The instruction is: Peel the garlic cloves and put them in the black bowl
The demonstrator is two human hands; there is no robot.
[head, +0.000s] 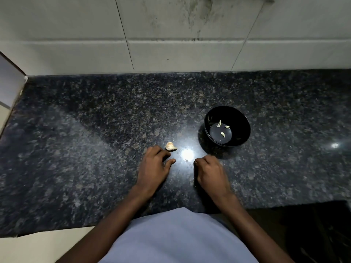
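Observation:
A small piece of garlic bulb (171, 146) with papery skin lies on the dark granite counter (95, 130). My left hand (154, 165) rests on the counter just below it. Its fingers are loosely bent, the fingertips touch the garlic's near side, and the thumb sticks out to the right. My right hand (209, 168) rests knuckles-up to the right, fingers curled under, and nothing shows in it. The black bowl (245, 128) stands beyond the right hand and holds several pale peeled cloves (222, 134).
A tiled wall (171, 44) runs along the back of the counter. A bright light reflection (187, 154) lies between my hands. The counter's front edge steps back at the lower right, with a dark gap (313, 224) beyond it.

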